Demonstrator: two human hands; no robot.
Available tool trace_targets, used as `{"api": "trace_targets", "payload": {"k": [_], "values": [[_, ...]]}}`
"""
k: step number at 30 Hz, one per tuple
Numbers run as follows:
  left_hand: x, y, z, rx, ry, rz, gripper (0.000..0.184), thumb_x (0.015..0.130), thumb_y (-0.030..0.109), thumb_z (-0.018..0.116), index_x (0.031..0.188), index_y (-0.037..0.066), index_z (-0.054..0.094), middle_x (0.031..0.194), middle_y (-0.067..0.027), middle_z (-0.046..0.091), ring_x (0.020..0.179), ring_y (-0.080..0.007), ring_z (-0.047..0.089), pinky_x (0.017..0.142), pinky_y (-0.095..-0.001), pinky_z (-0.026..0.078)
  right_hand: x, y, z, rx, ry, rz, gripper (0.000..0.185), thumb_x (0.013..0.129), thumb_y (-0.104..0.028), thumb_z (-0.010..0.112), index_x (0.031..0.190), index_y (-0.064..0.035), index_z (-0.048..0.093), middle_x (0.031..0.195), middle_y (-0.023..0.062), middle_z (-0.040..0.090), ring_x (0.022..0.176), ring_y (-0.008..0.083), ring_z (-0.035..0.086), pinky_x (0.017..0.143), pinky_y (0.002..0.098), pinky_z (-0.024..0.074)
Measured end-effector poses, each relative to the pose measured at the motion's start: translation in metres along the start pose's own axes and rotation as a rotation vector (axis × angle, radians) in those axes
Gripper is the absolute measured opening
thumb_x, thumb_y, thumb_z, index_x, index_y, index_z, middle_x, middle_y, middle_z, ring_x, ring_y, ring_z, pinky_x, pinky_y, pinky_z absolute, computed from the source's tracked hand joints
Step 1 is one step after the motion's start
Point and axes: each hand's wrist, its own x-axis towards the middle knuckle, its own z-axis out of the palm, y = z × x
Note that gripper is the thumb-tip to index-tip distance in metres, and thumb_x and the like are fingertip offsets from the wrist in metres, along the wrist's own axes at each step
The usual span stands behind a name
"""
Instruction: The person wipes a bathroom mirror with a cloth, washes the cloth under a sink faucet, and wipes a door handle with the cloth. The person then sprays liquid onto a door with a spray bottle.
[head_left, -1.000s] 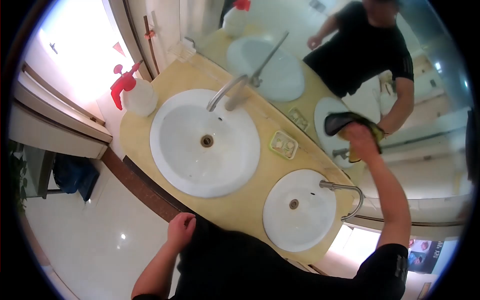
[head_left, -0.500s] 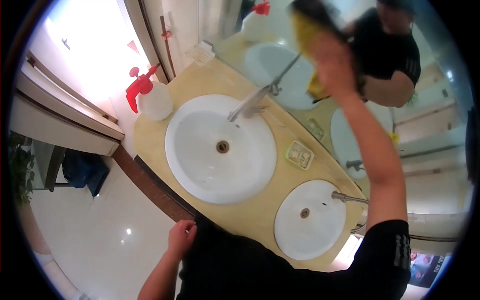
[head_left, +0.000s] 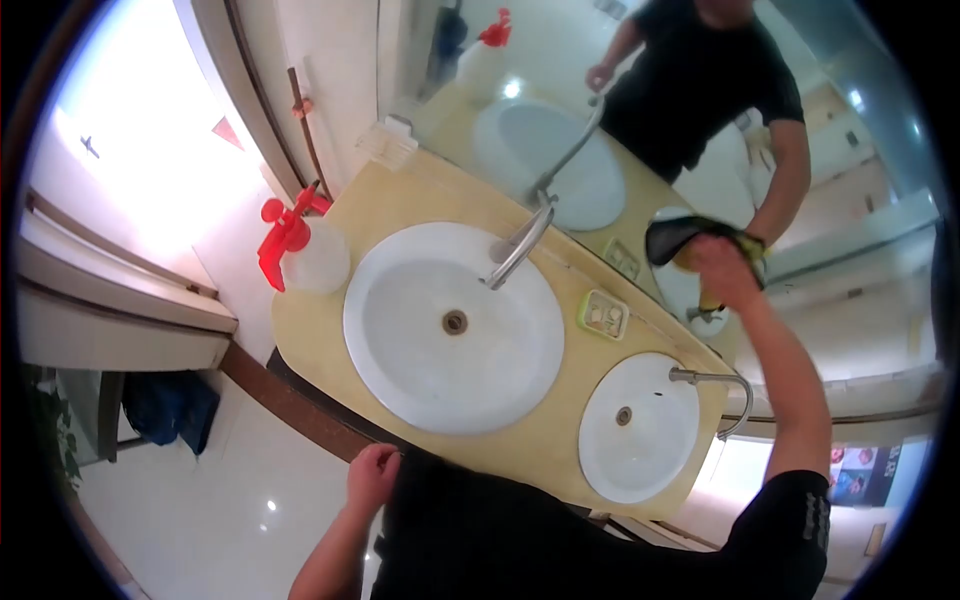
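My right hand [head_left: 722, 270] presses a black and yellow cloth [head_left: 690, 238] against the mirror [head_left: 850, 215], low down above the smaller sink [head_left: 640, 428]. Its fingers are partly hidden against the cloth. My left hand [head_left: 374, 474] hangs by the counter's front edge, its fingers curled in, and whether anything is in them cannot be made out. In the mirror my dark-shirted reflection shows the same arm meeting the cloth.
A larger sink [head_left: 455, 378] with a curved faucet [head_left: 524, 245] fills the counter's [head_left: 330, 355] left part. A red and white spray bottle [head_left: 315, 257] stands at the left end. Between the sinks sits a soap dish [head_left: 604, 315]. A second faucet [head_left: 715, 378] arches at the right.
My right hand went up and left across the mirror with the cloth, then came back down to the right. The view has shifted slightly. My left hand stays near the counter edge.
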Motion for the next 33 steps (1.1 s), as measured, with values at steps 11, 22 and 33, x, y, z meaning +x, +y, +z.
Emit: {"api": "trace_targets", "payload": {"k": [11, 22, 33], "values": [[0.006, 0.009, -0.005, 0.004, 0.036, 0.129, 0.014, 0.084, 0.017, 0.065, 0.093, 0.006, 0.067, 0.085, -0.0116, 0.066, 0.075, -0.0272, 0.065, 0.068, -0.0353, 0.053, 0.190, 0.058, -0.252, -0.449, 0.831, 0.316, 0.041, 0.083, -0.019, 0.056, 0.124, -0.0139, 0.058, 0.141, 0.0121, 0.043, 0.134, 0.0314, 0.036, 0.109, 0.0507, 0.0264], [-0.018, -0.035, -0.059, 0.197, 0.037, -0.091, 0.015, 0.082, 0.021, 0.067, 0.090, 0.009, 0.069, 0.089, -0.0108, 0.067, 0.083, -0.0290, 0.065, 0.075, -0.0384, 0.053, 0.351, -0.110, 0.012, -0.047, 0.364, -0.166, 0.051, 0.082, -0.010, 0.046, 0.133, -0.0033, 0.050, 0.150, 0.0132, 0.035, 0.142, 0.0268, 0.026, 0.117, 0.0404, 0.0197], [0.109, -0.039, -0.139, 0.099, -0.098, 0.000, 0.017, 0.083, 0.018, 0.066, 0.092, 0.004, 0.067, 0.086, -0.0129, 0.067, 0.078, -0.0274, 0.066, 0.071, -0.0356, 0.054, 0.130, -0.050, 0.000, 0.170, -0.016, -0.157, 0.038, 0.074, -0.015, 0.058, 0.111, -0.0072, 0.064, 0.133, 0.0147, 0.052, 0.126, 0.0279, 0.048, 0.107, 0.0409, 0.0346]]}}
